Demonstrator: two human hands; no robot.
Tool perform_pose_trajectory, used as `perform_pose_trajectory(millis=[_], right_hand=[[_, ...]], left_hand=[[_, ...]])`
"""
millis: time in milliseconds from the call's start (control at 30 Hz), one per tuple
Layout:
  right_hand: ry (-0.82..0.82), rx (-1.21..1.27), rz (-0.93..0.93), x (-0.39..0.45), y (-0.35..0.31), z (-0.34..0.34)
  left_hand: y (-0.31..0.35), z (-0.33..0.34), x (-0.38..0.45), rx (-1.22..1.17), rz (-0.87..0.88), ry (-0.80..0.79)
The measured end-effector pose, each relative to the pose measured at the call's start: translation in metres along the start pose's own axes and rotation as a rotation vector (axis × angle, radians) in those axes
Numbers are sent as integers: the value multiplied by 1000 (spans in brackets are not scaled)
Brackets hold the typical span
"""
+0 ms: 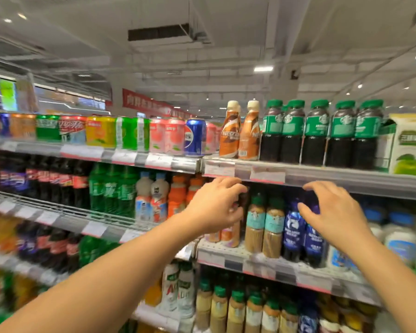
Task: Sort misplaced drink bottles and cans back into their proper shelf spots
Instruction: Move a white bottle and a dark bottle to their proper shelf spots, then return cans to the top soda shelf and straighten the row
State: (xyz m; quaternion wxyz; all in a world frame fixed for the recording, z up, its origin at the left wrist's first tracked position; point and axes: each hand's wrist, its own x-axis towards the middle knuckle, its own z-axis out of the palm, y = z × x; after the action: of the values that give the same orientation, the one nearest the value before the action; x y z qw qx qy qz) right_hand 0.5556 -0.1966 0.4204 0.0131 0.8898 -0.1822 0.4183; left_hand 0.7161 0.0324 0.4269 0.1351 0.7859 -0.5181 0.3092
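Item one, nearest: my two bare forearms, entering from 7 and 5 o'clock. Item two: my left hand (216, 203), fingers curled toward an orange-labelled bottle (231, 233) on the middle shelf (262, 263); whether they already grip it I cannot tell, since the hand hides the neck. Item three: my right hand (332, 212), fingers loosely spread and released, hovering in front of the blue-labelled bottles (296, 231), holding nothing. Item four, between the hands: two tan bottles with teal labels (265, 227). Item five, farther, at 12 o'clock on the top shelf (322, 175): two orange coffee bottles (238, 133) beside green-capped dark bottles (320, 135); a lone blue can (195, 138) stands among pink cans (167, 137). Step in hand, by my judgement: reaching for a misplaced bottle. Next: a firm grip, then a lift clear of its neighbours.
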Motion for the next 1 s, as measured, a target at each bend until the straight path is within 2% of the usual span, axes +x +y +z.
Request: perform_pose_trajectory(millis=[233, 533, 733, 1000], right_hand=[[-134, 106, -77, -23, -60, 9], [-229, 70, -51, -10, -175, 34], [-135, 34, -21, 36, -243, 34], [-86, 6, 61, 74, -273, 26]], left_hand=[[-79, -16, -67, 25, -136, -53], [-206, -32, -99, 22, -152, 5], [-259, -26, -83, 112, -89, 101], [-290, 4, -83, 105, -67, 115]])
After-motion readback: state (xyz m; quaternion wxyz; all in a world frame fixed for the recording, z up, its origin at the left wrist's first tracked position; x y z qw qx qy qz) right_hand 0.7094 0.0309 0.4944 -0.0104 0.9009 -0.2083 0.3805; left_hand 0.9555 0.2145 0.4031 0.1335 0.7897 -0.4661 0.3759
